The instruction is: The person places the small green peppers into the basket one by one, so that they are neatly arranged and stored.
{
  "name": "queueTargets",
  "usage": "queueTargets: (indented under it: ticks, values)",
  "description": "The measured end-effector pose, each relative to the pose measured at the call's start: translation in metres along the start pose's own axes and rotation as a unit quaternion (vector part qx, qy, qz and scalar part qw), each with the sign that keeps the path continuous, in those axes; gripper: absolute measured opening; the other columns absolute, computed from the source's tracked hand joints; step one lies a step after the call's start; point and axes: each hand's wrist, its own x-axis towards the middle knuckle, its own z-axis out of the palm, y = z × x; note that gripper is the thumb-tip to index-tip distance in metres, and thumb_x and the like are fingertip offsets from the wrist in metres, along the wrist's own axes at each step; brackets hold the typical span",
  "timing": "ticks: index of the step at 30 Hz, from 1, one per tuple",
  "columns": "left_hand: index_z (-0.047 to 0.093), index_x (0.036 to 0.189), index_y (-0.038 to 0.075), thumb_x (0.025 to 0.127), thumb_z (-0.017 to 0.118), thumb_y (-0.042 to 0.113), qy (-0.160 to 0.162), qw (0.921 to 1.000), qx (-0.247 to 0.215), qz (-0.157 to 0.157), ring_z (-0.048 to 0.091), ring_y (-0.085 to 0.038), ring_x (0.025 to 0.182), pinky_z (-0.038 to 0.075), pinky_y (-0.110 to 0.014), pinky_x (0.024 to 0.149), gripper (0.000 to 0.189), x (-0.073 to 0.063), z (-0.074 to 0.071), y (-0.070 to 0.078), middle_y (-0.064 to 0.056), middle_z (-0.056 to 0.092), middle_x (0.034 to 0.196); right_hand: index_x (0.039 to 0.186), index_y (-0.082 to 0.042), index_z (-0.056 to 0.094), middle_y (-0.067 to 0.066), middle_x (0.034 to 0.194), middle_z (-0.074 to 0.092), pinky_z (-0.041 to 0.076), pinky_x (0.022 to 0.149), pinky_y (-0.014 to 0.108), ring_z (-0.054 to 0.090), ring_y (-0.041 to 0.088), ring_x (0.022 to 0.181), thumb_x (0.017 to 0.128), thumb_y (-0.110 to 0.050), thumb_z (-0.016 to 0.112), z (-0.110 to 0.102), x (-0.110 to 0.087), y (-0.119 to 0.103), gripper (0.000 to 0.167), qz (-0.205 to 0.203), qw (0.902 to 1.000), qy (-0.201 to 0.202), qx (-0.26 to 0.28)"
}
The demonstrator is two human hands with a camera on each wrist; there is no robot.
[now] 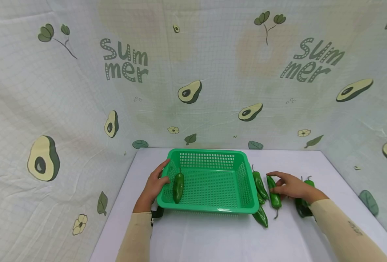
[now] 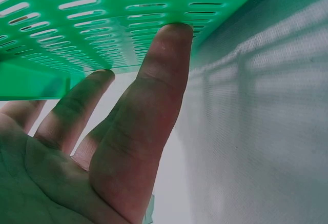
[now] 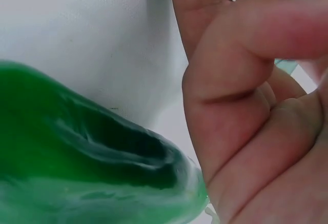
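I pinch a pepper (image 1: 274, 199) in my right hand (image 1: 288, 186), just beyond the right edge of the basket (image 1: 210, 210). My left hand (image 1: 154, 184) grips its left edge, thumb over the rim. Inside, near that edge, lies a second pepper (image 1: 178, 187). Loose peppers (image 1: 259, 185) lie along the right edge; darker ones (image 1: 302, 209) lie nearer the worktop's (image 1: 213, 238) right edge.

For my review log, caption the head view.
Left hand touching green basket with one pepper inside; right hand pinching another pepper outside.

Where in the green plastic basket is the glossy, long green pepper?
In the head view, the glossy, long green pepper lies at the left end of the green plastic basket, near the person's left hand.
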Motion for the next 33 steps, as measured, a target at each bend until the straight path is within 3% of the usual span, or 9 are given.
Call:
queueTargets:
  ticks: [12, 17, 23, 28, 33]
  values:
    - [0.046, 0.158, 0.045, 0.081, 0.060, 0.001, -0.004, 0.9999, -0.011, -0.004, 0.066, -0.036, 0.105, 0.058, -0.041, 0.073, 0.090, -0.001, 0.000, -0.001, -0.017, 0.061, 0.146, 0.160, -0.009, 0.041, 0.013, 0.107, 0.068, 0.051, 0.058, 0.042, 0.070, 0.026, 0.079, 0.092, -0.030, 0.082, 0.000, -0.003, 0.002, 0.082, 0.020, 0.9997, 0.004, 0.015]
    - [0.046, 0.158, 0.045, 0.081, 0.061, 0.002, -0.004, 1.0000, -0.006, -0.004, 0.065, -0.034, 0.105, 0.058, -0.042, 0.073, 0.089, 0.000, 0.000, -0.001, -0.016, 0.060, 0.147, 0.160, -0.008, 0.040, 0.016, 0.110, 0.069, 0.053, 0.061, 0.044, 0.073, 0.025, 0.079, 0.093, -0.031, 0.080, -0.005, -0.006, 0.000, 0.082, 0.009, 0.9998, 0.009, 0.014]
    - [0.046, 0.157, 0.047, 0.082, 0.060, 0.001, -0.004, 1.0000, -0.005, -0.006, 0.066, -0.034, 0.104, 0.058, -0.042, 0.073, 0.089, 0.000, -0.001, -0.002, -0.014, 0.061, 0.147, 0.159, -0.005, 0.039, 0.020, 0.112, 0.069, 0.054, 0.061, 0.045, 0.075, 0.025, 0.079, 0.095, -0.030, 0.079, -0.014, -0.008, -0.008, 0.080, -0.012, 0.9996, 0.013, 0.023]
    - [0.046, 0.158, 0.045, 0.082, 0.061, 0.002, -0.005, 0.9999, -0.004, -0.009, 0.065, -0.031, 0.102, 0.057, -0.041, 0.072, 0.089, 0.000, -0.001, -0.002, -0.014, 0.061, 0.147, 0.161, -0.011, 0.039, 0.019, 0.115, 0.069, 0.051, 0.058, 0.040, 0.075, 0.026, 0.081, 0.094, -0.034, 0.080, -0.022, -0.004, -0.018, 0.081, -0.009, 0.9994, 0.012, 0.032]
    - [0.046, 0.158, 0.046, 0.081, 0.061, 0.003, -0.003, 1.0000, 0.001, -0.009, 0.065, -0.032, 0.102, 0.057, -0.041, 0.072, 0.089, 0.001, -0.001, 0.000, -0.015, 0.061, 0.146, 0.163, -0.016, 0.037, 0.021, 0.122, 0.067, 0.053, 0.065, 0.041, 0.075, 0.026, 0.086, 0.095, -0.036, 0.079, -0.035, 0.002, -0.032, 0.082, -0.015, 0.9992, 0.015, 0.035]
